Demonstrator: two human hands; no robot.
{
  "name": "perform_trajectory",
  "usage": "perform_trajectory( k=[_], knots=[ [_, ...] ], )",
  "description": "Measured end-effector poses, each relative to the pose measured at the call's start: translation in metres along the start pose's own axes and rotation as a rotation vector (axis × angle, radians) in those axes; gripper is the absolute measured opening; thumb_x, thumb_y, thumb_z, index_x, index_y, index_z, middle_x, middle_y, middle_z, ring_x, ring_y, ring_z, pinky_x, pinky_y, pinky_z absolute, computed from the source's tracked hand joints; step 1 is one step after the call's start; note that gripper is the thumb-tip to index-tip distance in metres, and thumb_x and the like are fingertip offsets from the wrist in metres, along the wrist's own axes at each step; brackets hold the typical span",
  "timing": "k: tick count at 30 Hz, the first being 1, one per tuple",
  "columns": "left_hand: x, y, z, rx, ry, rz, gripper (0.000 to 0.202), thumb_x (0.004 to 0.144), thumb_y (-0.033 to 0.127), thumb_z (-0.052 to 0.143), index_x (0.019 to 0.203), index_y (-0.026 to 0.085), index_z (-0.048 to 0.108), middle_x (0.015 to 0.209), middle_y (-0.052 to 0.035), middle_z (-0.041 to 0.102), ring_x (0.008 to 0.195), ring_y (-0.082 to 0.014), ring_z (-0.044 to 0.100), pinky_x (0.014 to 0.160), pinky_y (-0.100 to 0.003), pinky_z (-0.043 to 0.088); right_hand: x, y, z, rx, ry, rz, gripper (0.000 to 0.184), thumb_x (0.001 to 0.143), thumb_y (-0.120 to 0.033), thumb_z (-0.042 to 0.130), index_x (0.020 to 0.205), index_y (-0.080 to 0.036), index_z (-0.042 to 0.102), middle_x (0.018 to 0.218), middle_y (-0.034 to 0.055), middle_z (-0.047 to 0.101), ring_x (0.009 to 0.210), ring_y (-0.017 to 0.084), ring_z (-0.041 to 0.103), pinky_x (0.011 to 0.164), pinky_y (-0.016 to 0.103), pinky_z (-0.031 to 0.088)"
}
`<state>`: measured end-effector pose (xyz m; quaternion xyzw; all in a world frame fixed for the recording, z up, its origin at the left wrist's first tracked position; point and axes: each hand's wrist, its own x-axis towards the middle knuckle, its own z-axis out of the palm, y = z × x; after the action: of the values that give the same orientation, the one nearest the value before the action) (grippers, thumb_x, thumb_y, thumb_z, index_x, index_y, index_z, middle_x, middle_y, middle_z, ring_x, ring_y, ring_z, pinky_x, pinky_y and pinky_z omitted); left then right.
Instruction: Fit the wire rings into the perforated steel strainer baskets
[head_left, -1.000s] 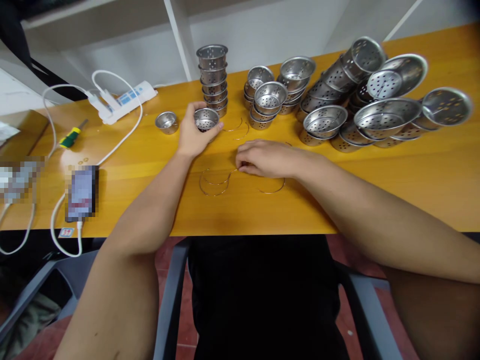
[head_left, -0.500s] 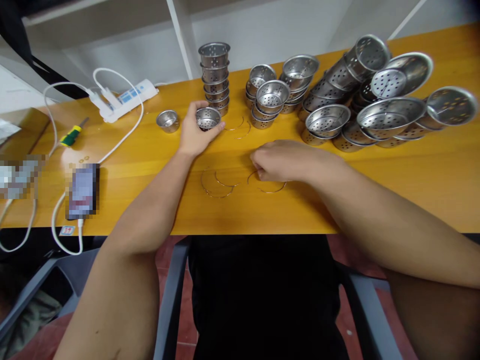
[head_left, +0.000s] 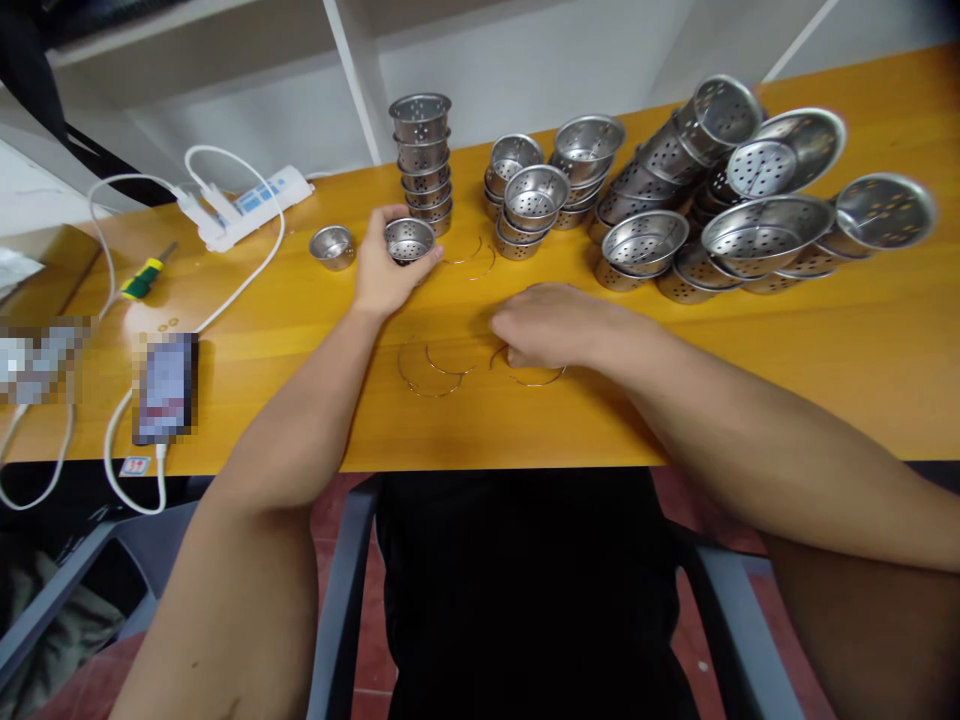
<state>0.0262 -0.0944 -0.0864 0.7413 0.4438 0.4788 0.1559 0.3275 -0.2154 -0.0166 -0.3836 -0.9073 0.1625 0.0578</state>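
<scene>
A small perforated steel cup [head_left: 409, 239] is gripped by the left hand [head_left: 384, 270], fingers curled round its rim, and it stands on the surface [head_left: 825, 340] just in front of a tall stack of like cups [head_left: 422, 150]. The right hand [head_left: 544, 325] is laid knuckles-up, fingers closed down on a thin wire ring [head_left: 534, 374] that shows from under it; whether the ring is pinched or only pressed cannot be told. Two more wire rings [head_left: 431, 362] lie overlapped just left of that hand, and others [head_left: 471, 256] lie near the held cup.

A slip may be judged likely: the wire is thin and lies flat on smooth wood, so it could be pushed away rather than lifted, or snagged on the overlapped pair. The tall stack, close behind the left hand, could be toppled by a careless knuckle.

A lone cup [head_left: 332, 246] stands left of the held one. Lower stacks [head_left: 534, 195] are set to the right, and beyond them a leaning heap of larger perforated bowls [head_left: 757, 235] is spread toward the far edge. At the left a white power strip [head_left: 251, 200] with looping cables, a green-handled screwdriver [head_left: 146, 272] and a phone [head_left: 163, 386] are seen. The surface is of orange-yellow wood; white shelving is set behind it, and a grey chair and red floor below.
</scene>
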Motion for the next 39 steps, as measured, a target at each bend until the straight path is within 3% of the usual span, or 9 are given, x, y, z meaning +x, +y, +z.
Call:
perform_trajectory(
  k=[1,5,7,13,18,21,25,31,39],
  knots=[
    [0.0,-0.004,0.0,-0.002,-0.001,0.004,0.095,0.087,0.089,0.103,0.15,0.029,0.066,0.153,-0.0149,0.079,0.16,-0.0425,0.075,0.143,-0.063,0.06,0.0,-0.005,-0.006,-0.132,-0.101,-0.01,0.034,0.079,-0.006,0.09,0.069,-0.027,0.066,0.079,0.0127,0.082,0.082,0.037,0.078,0.075,0.048,0.048],
    [0.001,-0.016,0.002,-0.008,-0.003,0.03,0.101,0.086,0.095,0.1,0.152,0.028,0.064,0.155,-0.0153,0.077,0.162,-0.0428,0.073,0.145,-0.063,0.058,0.001,-0.021,-0.024,-0.308,-0.235,0.03,0.002,0.097,-0.022,0.084,0.097,-0.023,0.083,0.097,0.0143,0.089,0.085,0.033,0.079,0.07,0.043,0.042],
    [0.002,-0.019,0.002,-0.01,0.003,0.046,0.105,0.086,0.099,0.097,0.155,0.028,0.062,0.158,-0.0163,0.076,0.163,-0.043,0.072,0.146,-0.062,0.057,0.001,-0.021,-0.029,-0.315,-0.252,0.049,0.008,0.105,-0.026,0.075,0.104,-0.021,0.081,0.104,0.0151,0.089,0.087,0.03,0.077,0.068,0.041,0.035],
    [0.006,-0.024,0.005,-0.022,0.043,0.105,0.121,0.084,0.1,0.097,0.173,0.035,0.047,0.176,-0.0184,0.064,0.162,-0.0426,0.072,0.144,-0.061,0.057,0.006,0.013,-0.02,0.163,0.026,-0.016,0.029,0.094,-0.017,0.075,0.086,-0.028,0.049,0.078,-0.0021,0.064,0.073,0.019,0.053,0.075,0.037,0.037],
    [0.007,-0.021,0.009,-0.054,0.007,0.167,0.136,0.086,0.098,0.097,0.187,0.038,0.029,0.161,-0.0165,0.073,0.157,-0.0425,0.076,0.142,-0.062,0.057,0.015,0.041,0.004,0.616,0.095,-0.077,0.022,0.089,-0.019,0.083,0.105,-0.027,0.07,0.079,-0.0059,0.063,0.071,0.017,0.054,0.071,0.034,0.045],
    [0.006,-0.018,0.011,-0.073,-0.004,0.178,0.14,0.084,0.096,0.101,0.188,0.038,0.027,0.158,-0.0167,0.075,0.154,-0.0424,0.078,0.141,-0.064,0.058,0.019,0.047,0.013,0.805,0.134,-0.125,0.049,0.089,-0.026,0.092,0.134,-0.027,0.075,0.089,-0.0039,0.075,0.071,0.016,0.063,0.065,0.031,0.051],
    [0.007,-0.019,0.012,-0.094,0.006,0.196,0.143,0.083,0.092,0.104,0.188,0.038,0.024,0.161,-0.0171,0.074,0.159,-0.0439,0.076,0.145,-0.066,0.055,0.021,0.047,0.015,0.865,0.195,-0.112,0.027,0.098,-0.037,0.098,0.114,-0.025,0.081,0.083,-0.0018,0.075,0.062,0.014,0.064,0.054,0.029,0.05],
    [0.007,-0.026,0.015,-0.077,0.039,0.194,0.134,0.079,0.094,0.106,0.177,0.037,0.035,0.173,-0.0182,0.061,0.164,-0.0453,0.069,0.146,-0.066,0.055,0.024,0.046,0.016,0.883,0.331,-0.102,0.045,0.11,-0.068,0.093,0.107,-0.024,0.083,0.082,0.0011,0.076,0.058,0.013,0.063,0.053,0.031,0.052],
    [0.004,-0.025,0.015,-0.051,0.028,0.202,0.113,0.08,0.097,0.103,0.158,0.033,0.052,0.154,-0.0123,0.071,0.152,-0.0416,0.076,0.139,-0.066,0.059,0.025,0.05,0.02,0.87,0.401,-0.109,0.038,0.114,-0.056,0.092,0.134,-0.025,0.083,0.088,0.0014,0.08,0.056,0.014,0.061,0.053,0.034,0.053]
  ],
)
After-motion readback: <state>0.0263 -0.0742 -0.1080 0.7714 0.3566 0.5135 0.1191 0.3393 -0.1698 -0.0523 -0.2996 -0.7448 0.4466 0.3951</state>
